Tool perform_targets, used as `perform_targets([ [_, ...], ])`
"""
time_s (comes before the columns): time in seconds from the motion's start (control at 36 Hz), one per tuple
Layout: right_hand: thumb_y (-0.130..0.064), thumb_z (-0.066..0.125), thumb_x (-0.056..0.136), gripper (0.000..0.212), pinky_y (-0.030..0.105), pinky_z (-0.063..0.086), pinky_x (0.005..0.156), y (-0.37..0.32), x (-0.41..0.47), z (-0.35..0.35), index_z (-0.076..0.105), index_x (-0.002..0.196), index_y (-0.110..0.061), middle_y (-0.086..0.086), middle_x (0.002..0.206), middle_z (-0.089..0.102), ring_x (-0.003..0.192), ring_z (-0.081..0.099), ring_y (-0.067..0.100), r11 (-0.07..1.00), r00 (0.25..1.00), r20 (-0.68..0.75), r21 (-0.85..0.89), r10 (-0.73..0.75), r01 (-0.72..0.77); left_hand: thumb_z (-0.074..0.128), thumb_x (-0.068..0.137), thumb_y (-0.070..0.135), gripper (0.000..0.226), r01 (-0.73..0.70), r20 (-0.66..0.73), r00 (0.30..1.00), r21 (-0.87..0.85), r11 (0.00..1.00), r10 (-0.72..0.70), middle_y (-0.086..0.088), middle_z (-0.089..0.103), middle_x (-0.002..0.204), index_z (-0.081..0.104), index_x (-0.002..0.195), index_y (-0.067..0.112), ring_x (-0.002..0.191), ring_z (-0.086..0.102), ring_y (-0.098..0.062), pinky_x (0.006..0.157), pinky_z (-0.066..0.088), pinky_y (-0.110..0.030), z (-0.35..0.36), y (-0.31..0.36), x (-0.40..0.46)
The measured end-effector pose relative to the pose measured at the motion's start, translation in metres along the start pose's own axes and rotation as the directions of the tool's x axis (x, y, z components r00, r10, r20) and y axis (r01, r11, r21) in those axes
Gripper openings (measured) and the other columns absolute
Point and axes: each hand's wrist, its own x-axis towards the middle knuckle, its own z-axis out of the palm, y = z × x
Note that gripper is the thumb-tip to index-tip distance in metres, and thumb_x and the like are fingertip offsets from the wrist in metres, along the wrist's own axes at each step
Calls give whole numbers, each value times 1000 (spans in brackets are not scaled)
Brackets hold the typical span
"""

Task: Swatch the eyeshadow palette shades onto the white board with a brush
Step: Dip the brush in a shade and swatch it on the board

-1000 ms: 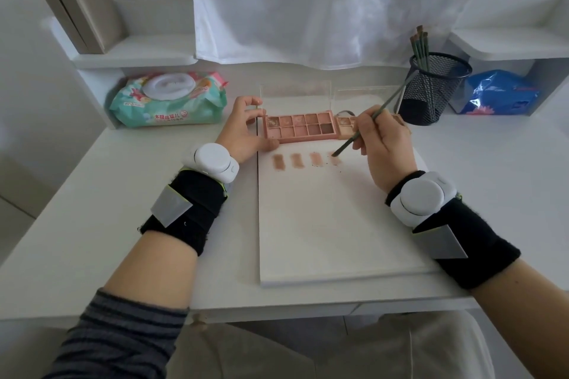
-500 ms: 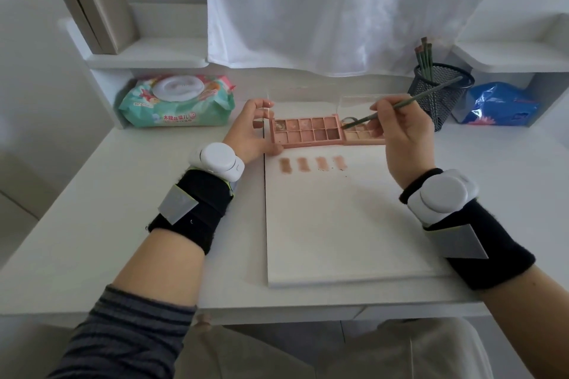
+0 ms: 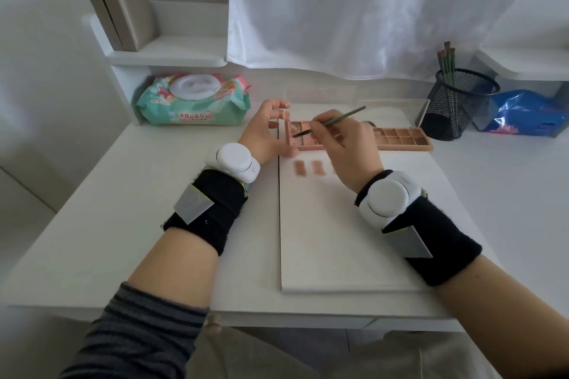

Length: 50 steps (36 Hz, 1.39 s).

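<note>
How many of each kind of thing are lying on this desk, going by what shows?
Eyeshadow palettes: 2, pink palette and tan palette
White board: 1
Brush in use: 1
Mesh cup of spare brushes: 1
Wipes pack: 1
Blue bag: 1
Swatches in view on the board: 2 whole; the right hand hides more
Total, swatches apart: 7
</note>
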Motion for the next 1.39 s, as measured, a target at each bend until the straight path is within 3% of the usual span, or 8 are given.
perform_targets([
  [0.17,-18,55,92,11,45,50,76,4,0,2,63,85,-19,12,74,69,75,65,26,1000,1000,12,-1,0,0,75,43,15,82,-3,1,1000,-6,1000,3,-1,52,117,40,117,25,116,49,-22,88,40,-17,0,1,0],
  [0.28,-20,55,92,13,48,49,77,5,0,2,61,81,-21,4,72,67,74,64,24,1000,1000,11,4,14,-14,75,43,15,81,-13,3,1000,-3,1000,13,-2,52,116,40,117,24,117,49,-22,88,40,-16,0,-1,0],
  [0.64,-16,53,93,13,41,48,73,4,-2,2,60,82,-17,7,72,66,72,62,23,1000,1000,22,21,0,-1,75,44,15,81,-5,4,1000,7,1000,5,-3,52,118,40,117,24,118,48,-23,92,40,-21,0,-1,0],
  [0.83,-16,52,93,12,28,44,67,4,-3,2,58,84,-19,8,71,64,68,56,14,999,999,34,36,-28,27,75,44,15,81,-5,5,1000,12,1000,5,-3,52,118,40,116,25,117,49,-22,93,40,-21,0,0,0],
  [1.08,-21,50,92,12,29,43,63,6,-2,2,58,82,-20,5,70,64,63,55,16,999,1000,-2,25,-26,26,74,44,15,81,33,6,999,1,999,-33,-2,50,117,39,117,25,114,48,-22,88,39,-16,1,5,-3],
  [1.22,-17,51,94,13,33,44,64,6,-1,2,57,82,-18,5,68,62,64,55,20,1000,1000,16,13,-2,1,80,59,-5,82,56,12,998,25,998,-57,-4,47,120,37,127,15,114,47,-22,86,39,-19,1,7,-4],
  [1.31,-17,49,94,16,36,46,67,4,0,-3,54,79,-21,3,68,60,68,57,26,995,997,-49,86,61,-57,75,66,-7,81,65,21,998,66,996,-66,-5,46,119,33,132,10,112,42,-14,82,35,-17,1,11,-6],
  [1.39,-19,49,94,18,38,50,70,1,5,-16,54,79,-27,4,73,63,73,62,26,977,989,-99,193,113,-92,78,62,6,86,88,37,995,88,992,-91,-4,45,127,31,134,10,110,44,-12,90,34,-19,4,13,-7],
])
